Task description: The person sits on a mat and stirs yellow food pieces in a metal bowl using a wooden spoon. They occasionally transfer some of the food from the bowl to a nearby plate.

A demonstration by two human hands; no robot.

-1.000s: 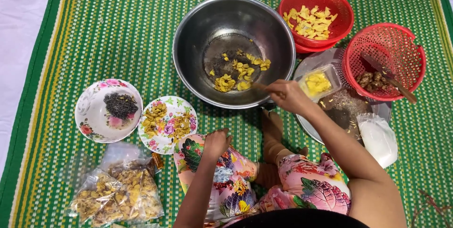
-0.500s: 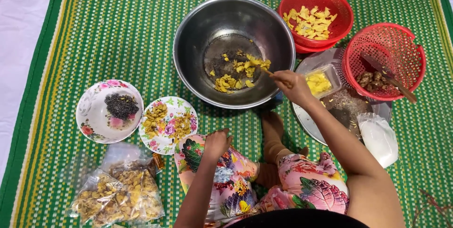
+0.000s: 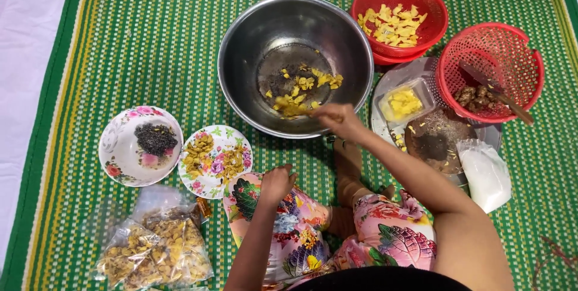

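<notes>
My right hand [image 3: 338, 120] reaches over the near rim of a large steel bowl [image 3: 241, 38] and grips a thin utensil [image 3: 306, 111] whose tip lies among yellow food pieces [image 3: 301, 89] on the bowl's bottom. My left hand [image 3: 277, 182] rests as a loose fist on my knee, on floral cloth [image 3: 289, 231], holding nothing. A floral plate of yellow-brown pieces [image 3: 214, 160] lies just left of that hand.
Everything sits on a green striped mat [image 3: 132, 44]. There is a floral bowl with dark seeds [image 3: 141, 145] at left and bags of dried pieces [image 3: 150, 249] at bottom left. A red basket of yellow chips [image 3: 398, 23], a red basket with a knife [image 3: 490, 71], a metal tray [image 3: 385, 83] and a white bag [image 3: 485, 173] are at right.
My right hand has slid left along the bowl's near rim, from its right side toward the middle, dragging the utensil through the yellow pieces. My left hand stayed on the knee.
</notes>
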